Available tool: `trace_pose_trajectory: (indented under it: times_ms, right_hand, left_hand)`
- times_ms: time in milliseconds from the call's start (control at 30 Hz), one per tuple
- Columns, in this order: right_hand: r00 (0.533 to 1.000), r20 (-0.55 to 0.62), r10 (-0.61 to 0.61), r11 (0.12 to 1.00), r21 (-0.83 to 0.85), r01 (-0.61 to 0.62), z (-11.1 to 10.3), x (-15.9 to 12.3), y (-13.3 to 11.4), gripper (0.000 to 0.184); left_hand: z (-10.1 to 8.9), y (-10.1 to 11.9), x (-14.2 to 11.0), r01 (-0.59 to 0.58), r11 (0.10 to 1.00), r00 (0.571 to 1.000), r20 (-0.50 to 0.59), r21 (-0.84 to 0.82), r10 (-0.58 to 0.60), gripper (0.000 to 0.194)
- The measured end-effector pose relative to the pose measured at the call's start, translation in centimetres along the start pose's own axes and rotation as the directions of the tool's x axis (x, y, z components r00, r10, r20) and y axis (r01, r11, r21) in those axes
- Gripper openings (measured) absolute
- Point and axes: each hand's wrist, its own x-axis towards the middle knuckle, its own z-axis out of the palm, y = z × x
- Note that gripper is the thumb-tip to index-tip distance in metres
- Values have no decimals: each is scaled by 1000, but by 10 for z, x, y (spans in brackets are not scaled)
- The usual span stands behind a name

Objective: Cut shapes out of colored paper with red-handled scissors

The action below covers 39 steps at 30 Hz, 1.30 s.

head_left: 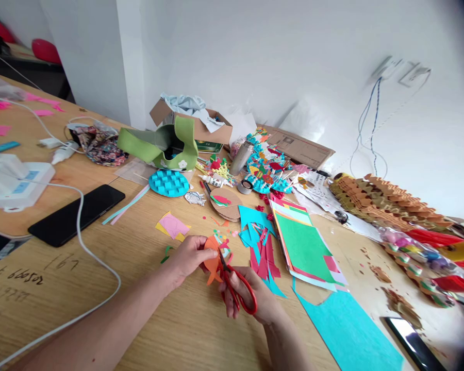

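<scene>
Between the thumb and fingers of my left hand (pixel 191 256) is a piece of orange paper (pixel 213 264), cut into a fish-like shape with a forked lower end. My right hand (pixel 251 291) grips red-handled scissors (pixel 237 291), fingers through the loops. The scissor blades point up and away from me, against the right edge of the orange paper. Small coloured paper bits lie just beyond both hands. To the left of them rest pink and yellow paper pieces (pixel 174 225) and a green scrap (pixel 166 253). Part of the paper is hidden by my left fingers.
Coloured paper sheets (pixel 305 247) and a large blue sheet (pixel 355 324) lie right. Blue and red strips (pixel 265 255) sit nearer. A black phone (pixel 77 214), white cable (pixel 80 226) and power strip (pixel 21 185) are left. A steel flask (pixel 242 158) stands behind.
</scene>
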Motion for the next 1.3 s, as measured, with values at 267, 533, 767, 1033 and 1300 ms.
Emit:
trace_pose_trajectory:
  times_ms: [267,533,767,1033,1300]
  right_hand:
    - [1000,-17,-21,1000,5,21,1,0,1,63]
    - [1000,-8,-16,1000,1,16,2,-1,-1,65]
    - [999,-3,-35,999,8,35,3,-3,-3,63]
    - [1000,-11,-26,1000,7,26,3,-3,-3,64]
    - [1000,-13,-27,1000,12,27,3,-2,-1,64]
  left_hand:
    - [-1,-2,1,-2,999,1000,18,-46,3,23]
    - [-1,-3,2,10,998,1000,6,-65,-10,23]
    - [-2,-2,1,14,998,1000,12,-68,-14,23]
    - [-2,-1,1,12,998,1000,27,-61,-11,22]
    - [-2,2,0,10,998,1000,27,-59,-9,22]
